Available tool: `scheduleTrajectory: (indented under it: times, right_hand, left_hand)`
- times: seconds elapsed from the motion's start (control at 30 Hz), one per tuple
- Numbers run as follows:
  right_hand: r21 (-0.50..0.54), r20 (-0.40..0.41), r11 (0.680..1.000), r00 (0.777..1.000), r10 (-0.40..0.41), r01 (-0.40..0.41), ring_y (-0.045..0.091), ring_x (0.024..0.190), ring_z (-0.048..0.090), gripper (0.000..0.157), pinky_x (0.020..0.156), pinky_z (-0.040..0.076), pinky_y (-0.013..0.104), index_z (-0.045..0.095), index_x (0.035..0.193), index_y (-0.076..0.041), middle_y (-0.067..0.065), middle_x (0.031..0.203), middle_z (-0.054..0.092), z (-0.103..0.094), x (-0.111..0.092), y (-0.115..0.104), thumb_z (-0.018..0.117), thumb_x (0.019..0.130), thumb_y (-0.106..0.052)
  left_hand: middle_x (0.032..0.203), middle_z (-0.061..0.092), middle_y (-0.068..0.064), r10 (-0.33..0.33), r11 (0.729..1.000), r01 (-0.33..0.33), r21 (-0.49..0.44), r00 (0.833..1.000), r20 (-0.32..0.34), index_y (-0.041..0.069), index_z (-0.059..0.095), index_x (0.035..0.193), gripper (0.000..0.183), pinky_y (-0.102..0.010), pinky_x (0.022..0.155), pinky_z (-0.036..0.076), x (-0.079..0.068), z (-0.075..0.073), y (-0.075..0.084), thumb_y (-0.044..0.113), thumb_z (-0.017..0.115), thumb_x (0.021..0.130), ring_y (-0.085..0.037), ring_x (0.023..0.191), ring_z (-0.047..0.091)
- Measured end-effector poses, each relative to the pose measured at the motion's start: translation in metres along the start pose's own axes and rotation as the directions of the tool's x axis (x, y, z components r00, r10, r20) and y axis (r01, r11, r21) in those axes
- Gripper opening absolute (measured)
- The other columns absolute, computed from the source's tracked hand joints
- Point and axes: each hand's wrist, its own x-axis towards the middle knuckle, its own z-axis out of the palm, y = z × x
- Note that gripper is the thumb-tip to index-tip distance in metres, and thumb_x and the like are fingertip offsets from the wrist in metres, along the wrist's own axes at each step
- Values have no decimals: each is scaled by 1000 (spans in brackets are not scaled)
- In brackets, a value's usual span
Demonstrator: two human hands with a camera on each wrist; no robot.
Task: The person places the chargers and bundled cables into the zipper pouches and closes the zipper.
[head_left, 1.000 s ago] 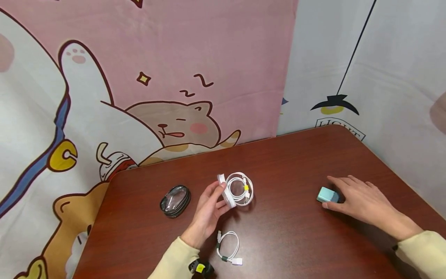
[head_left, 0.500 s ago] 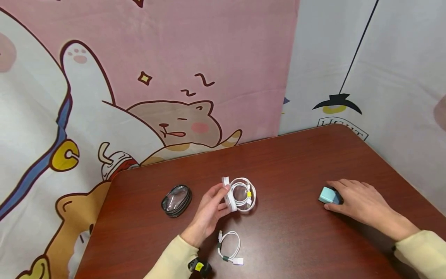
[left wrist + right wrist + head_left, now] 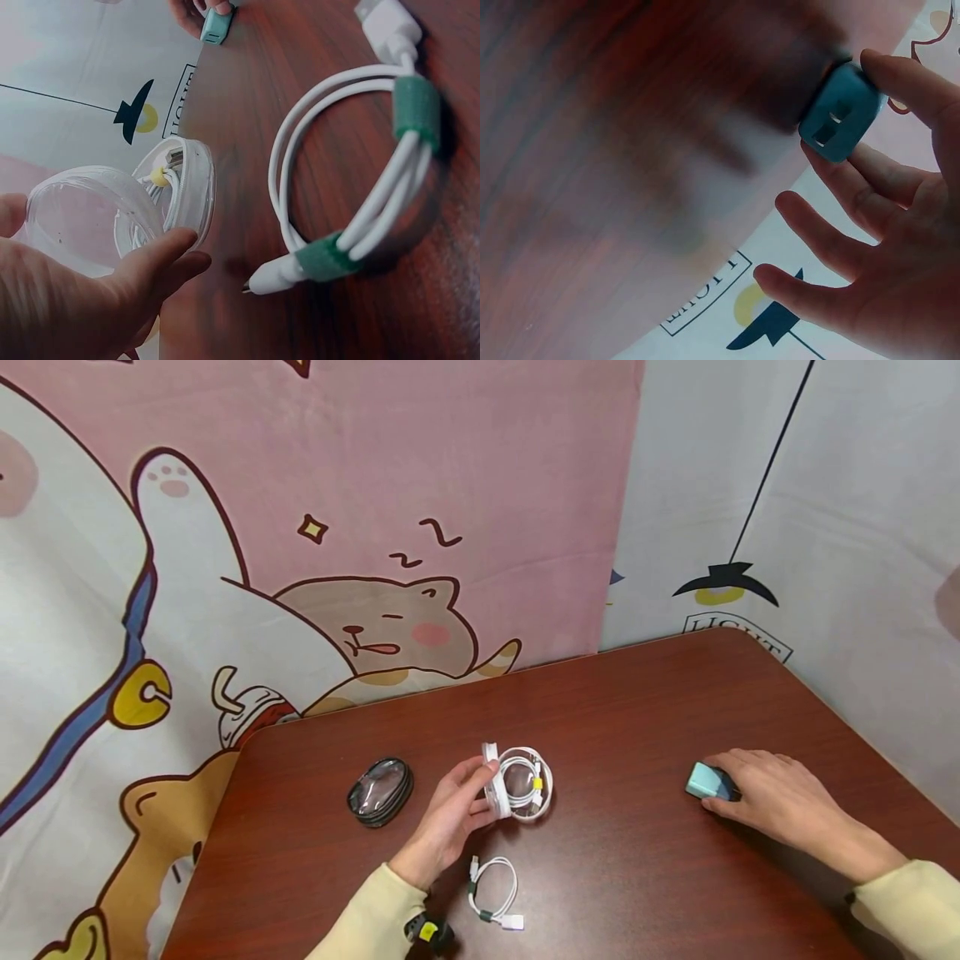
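Observation:
My left hand (image 3: 450, 810) holds a small round clear case (image 3: 187, 187) with white edging, its two halves spread apart. Coiled inside the far half lies a white cable (image 3: 537, 768) with a yellow tie. On the right, the thumb and fingers of my right hand (image 3: 780, 802) pinch a teal charger block (image 3: 705, 779) close over the table. Two slots show on the face of the charger block (image 3: 844, 112) in the right wrist view, and two fingers spread away from it. A second white cable (image 3: 514, 877), looped with green straps, rests near my left wrist.
An oval black case (image 3: 380, 792) with a clear top sits left of my left hand. The brown table (image 3: 615, 860) has rounded far corners and meets a cartoon-printed cloth (image 3: 480, 485) along its back and right edges.
The right hand's thumb and fingers have closed in on the charger block. The left hand and the round case have shifted slightly down and right in the head view.

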Motion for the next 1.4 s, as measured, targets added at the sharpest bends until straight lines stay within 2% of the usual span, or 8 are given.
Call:
scheduleTrajectory:
  times: [0.23,0.47,0.67,0.77,0.97,1.23,1.4]
  right_hand:
    - [-14,-17,1000,1000,0,0,43,106,62,60,86,44,69,69,121,-1,20,112,70,-1,0,-3,90,77,-36]
    - [-13,-70,1000,997,-29,28,39,103,64,58,87,46,66,70,121,-2,18,110,71,-5,2,-10,91,76,-33]
    - [10,-151,998,987,-63,65,33,97,65,58,85,48,63,70,123,-2,16,109,71,-9,5,-21,90,77,-30]
    - [22,-211,995,973,-92,99,28,92,63,56,81,50,58,70,123,-3,12,107,70,-11,8,-28,90,77,-28]
    - [44,-291,987,948,-133,152,23,87,60,54,77,50,52,70,123,-5,8,104,69,-15,17,-48,89,76,-26]
    - [119,-300,975,943,-146,189,27,93,61,53,80,49,55,70,126,-10,6,108,67,-17,32,-77,89,79,-28]
    - [148,-307,964,937,-167,221,27,96,61,53,83,49,55,70,128,-12,6,109,66,-17,42,-96,88,81,-27]
  left_hand:
    - [124,59,-13,-6,1000,6,10,1000,-2,-2,35,153,72,-31,78,56,0,1,0,35,67,100,-18,84,67]
    - [127,59,-17,-13,1000,13,13,1000,-2,-2,35,153,71,-31,78,55,-1,1,0,34,66,100,-18,84,66]
    - [121,61,-13,-15,1000,15,16,1000,0,-2,35,152,70,-30,76,55,0,2,-1,34,67,100,-17,82,66]
    - [117,62,-11,-16,1000,16,16,1000,2,-2,35,152,71,-31,77,55,0,2,-1,34,67,100,-16,82,66]
    - [121,63,-16,-15,1000,15,24,1000,6,-2,35,152,71,-33,80,56,-1,3,-2,34,66,100,-18,85,67]
    - [119,63,-13,-17,999,17,33,1000,9,-2,35,152,72,-34,82,56,-1,3,-1,35,67,100,-18,85,68]
    - [121,63,-16,-17,999,17,34,1000,10,-2,36,152,71,-34,81,56,0,3,-1,35,67,100,-17,83,68]
